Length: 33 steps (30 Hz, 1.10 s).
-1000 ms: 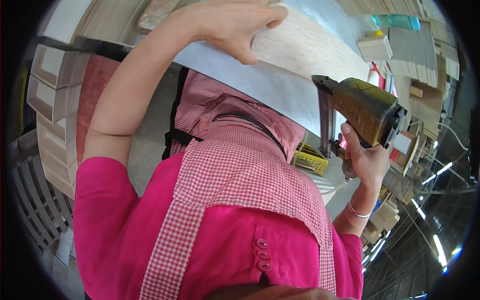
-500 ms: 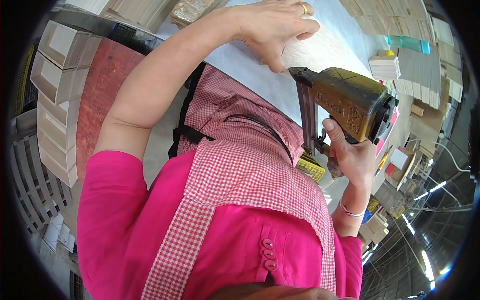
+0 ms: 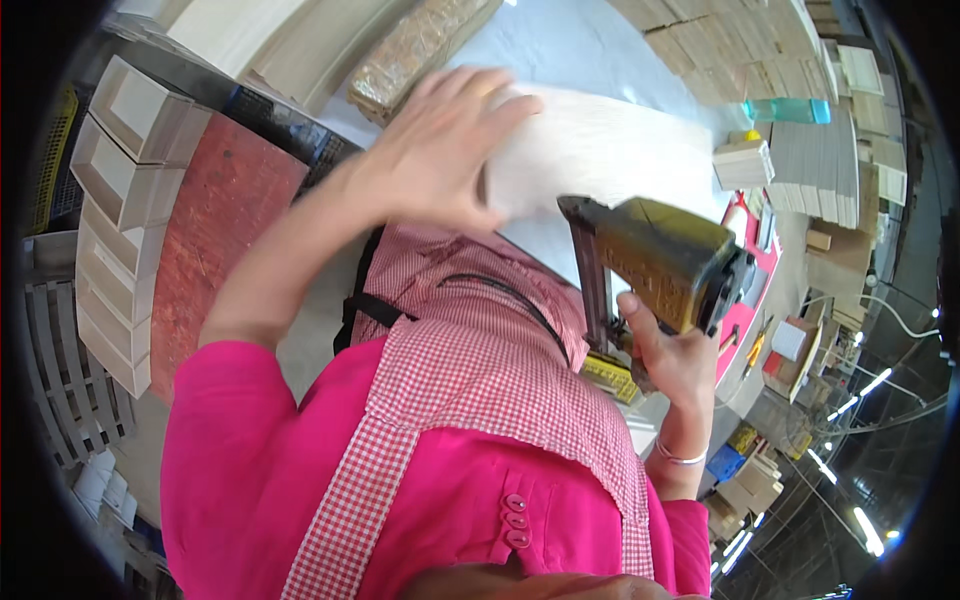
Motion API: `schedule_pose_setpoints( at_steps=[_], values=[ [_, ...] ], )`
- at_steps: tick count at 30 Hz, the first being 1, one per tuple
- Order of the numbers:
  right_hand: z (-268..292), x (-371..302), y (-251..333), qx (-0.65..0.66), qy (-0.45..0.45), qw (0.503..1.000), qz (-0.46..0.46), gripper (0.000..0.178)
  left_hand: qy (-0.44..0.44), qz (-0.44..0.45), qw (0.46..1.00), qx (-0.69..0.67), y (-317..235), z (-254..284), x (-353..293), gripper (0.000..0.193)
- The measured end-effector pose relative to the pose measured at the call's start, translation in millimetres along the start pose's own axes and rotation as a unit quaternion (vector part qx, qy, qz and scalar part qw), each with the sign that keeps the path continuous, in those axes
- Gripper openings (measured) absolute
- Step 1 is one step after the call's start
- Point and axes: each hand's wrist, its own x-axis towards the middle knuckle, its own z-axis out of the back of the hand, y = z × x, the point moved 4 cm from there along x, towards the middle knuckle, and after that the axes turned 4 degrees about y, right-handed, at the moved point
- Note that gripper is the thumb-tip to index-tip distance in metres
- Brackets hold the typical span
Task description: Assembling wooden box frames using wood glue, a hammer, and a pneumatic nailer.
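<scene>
A pale wooden piece (image 3: 610, 150), seen as a broad smooth face, lies over the light worktop ahead of me. My left hand (image 3: 440, 150), slightly blurred, is curved around its left end, with thumb on the near edge and fingers at the far edge. In my right hand (image 3: 672, 355) is a dark, yellowish-brown nail gun (image 3: 665, 255), gripped by its handle with the thumb up. The gun's nose points left, just short of the wood's near edge; I cannot tell whether they touch.
Small open wooden boxes (image 3: 108, 255) line a red board (image 3: 225, 250) on the left. A plastic-wrapped bundle (image 3: 425, 55) lies behind my left hand. Stacked wooden strips (image 3: 735, 45) and pale boards (image 3: 815, 165) stand at the far right. A yellow crate (image 3: 612, 375) sits below the worktop.
My left hand has moved left and nearer, from over the wood to its left end. The wood has shifted and shows more of its face. The nail gun has dropped a little nearer and left.
</scene>
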Motion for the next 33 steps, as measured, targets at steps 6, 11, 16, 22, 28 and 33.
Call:
schedule_pose_setpoints(
  at_steps=[6,11,16,22,28,33],
  values=[
    [36,-20,-18,0.01,-0.017,0.993,-0.12,0.039,0.015,0.072,0.986,-0.147,-60,-37,-72,0.108],
    [74,-52,-44,-0.028,-0.084,0.981,-0.174,0.038,0.086,0.042,0.881,-0.464,-74,-97,-10,0.051],
    [99,-92,-68,-0.037,-0.147,0.968,-0.199,0.034,-0.205,0.122,0.947,-0.214,-5,-88,120,0.037],
    [104,-127,-93,-0.045,-0.089,0.962,-0.256,0.029,-0.067,0.13,0.985,-0.093,40,-91,179,0.027],
    [101,-114,-102,-0.075,-0.066,0.976,-0.195,0.029,-0.102,0.14,0.971,-0.164,40,-79,170,0.029],
    [106,-109,-108,-0.081,-0.048,0.974,-0.206,0.032,-0.128,0.167,0.966,-0.148,46,-79,166,0.028]
  ],
)
